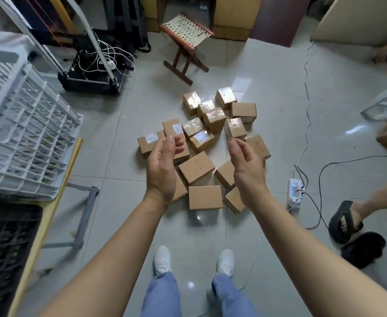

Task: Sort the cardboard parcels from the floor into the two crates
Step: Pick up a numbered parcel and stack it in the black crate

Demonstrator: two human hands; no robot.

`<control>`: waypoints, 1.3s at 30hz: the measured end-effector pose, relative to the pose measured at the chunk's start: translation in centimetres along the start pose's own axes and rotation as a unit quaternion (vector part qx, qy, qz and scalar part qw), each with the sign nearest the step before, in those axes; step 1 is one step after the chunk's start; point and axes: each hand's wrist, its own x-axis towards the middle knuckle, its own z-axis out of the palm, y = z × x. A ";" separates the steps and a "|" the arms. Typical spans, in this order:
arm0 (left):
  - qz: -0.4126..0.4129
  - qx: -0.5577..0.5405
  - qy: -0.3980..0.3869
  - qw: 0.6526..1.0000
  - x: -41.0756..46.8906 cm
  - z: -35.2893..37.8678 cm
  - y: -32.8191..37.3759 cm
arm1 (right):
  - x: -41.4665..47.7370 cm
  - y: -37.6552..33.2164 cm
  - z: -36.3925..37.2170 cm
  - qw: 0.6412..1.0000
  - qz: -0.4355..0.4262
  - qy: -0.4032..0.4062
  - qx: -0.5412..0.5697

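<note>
white crate (23,133) blurred, cut off by the left edge, black crate (2,259) cut off at lower left, parcel labels (152,138) too small to read, left hand (162,165) and right hand (245,170) hiding parts of parcels (205,197)

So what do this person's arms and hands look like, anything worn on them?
Both bare: the left hand and right hand have no gloves, and no ring, watch or bracelet shows. The forearms are uncovered, no sleeve in view. Lower down, light blue trousers and white shoes.
</note>
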 end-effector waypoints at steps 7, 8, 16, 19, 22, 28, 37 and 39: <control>-0.059 0.020 0.048 0.997 3.6 0.9 -13.1 | 6.4 12.0 -2.2 0.993 0.043 0.042 -0.098; -0.073 0.029 0.052 0.996 4.0 0.8 -15.4 | 7.2 14.4 -2.4 0.992 0.056 0.044 -0.105; -0.181 0.176 0.035 0.967 7.5 -0.6 -36.2 | 13.3 33.9 -3.1 0.973 0.173 0.060 -0.137; -0.219 0.187 0.032 0.957 8.7 -1.0 -43.2 | 15.8 40.9 -3.7 0.963 0.216 0.050 -0.156; -0.239 0.217 0.035 0.946 10.0 -1.3 -48.7 | 18.2 46.7 -4.3 0.951 0.242 0.046 -0.189; -0.311 0.224 0.014 0.923 12.9 -1.6 -57.9 | 22.0 55.3 -4.4 0.940 0.276 0.050 -0.196; -0.410 0.118 0.020 0.904 14.0 -1.3 -61.1 | 23.3 56.9 -5.1 0.924 0.328 0.050 -0.189; -0.411 0.112 0.014 0.905 13.3 -0.9 -58.5 | 22.6 54.6 -5.3 0.926 0.328 0.054 -0.177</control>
